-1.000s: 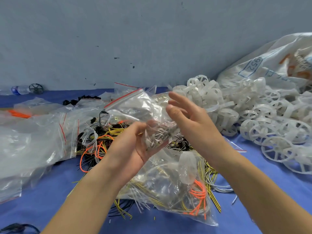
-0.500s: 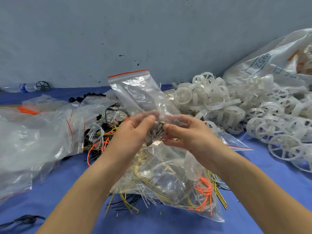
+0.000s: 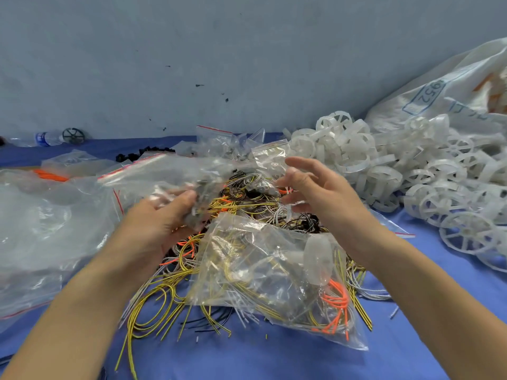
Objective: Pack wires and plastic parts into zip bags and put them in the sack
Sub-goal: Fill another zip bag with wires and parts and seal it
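The white woven sack (image 3: 452,86) slumps at two o'clock against the wall; soft and floppy, its mouth would probably need holding open. Below it, from one to three o'clock, spreads the heap of white plastic wheels (image 3: 397,171), light, stiff, and apt to roll or snag by their spokes. At nine o'clock lies a drift of large clear bags (image 3: 41,229), slippery and limp. At five o'clock sits a filled zip bag (image 3: 269,272), bulging with yellow and orange wire; it looks light but springy, best taken by the neck under the seal, not by its slick belly. The loose wires (image 3: 247,198) tangle at centre and will likely drag neighbours along when lifted. The left hand (image 3: 156,223) curls its fingers around the lower part of a small zip bag (image 3: 164,171), blurred, red-striped mouth pointing to ten o'clock. The right hand (image 3: 315,187) hovers over the wires, fingers spread, holding nothing. Bare blue desk (image 3: 274,360) shows only at six o'clock and around four; the way to the sack passes over the wheels, so a lift looks safer than a slide.
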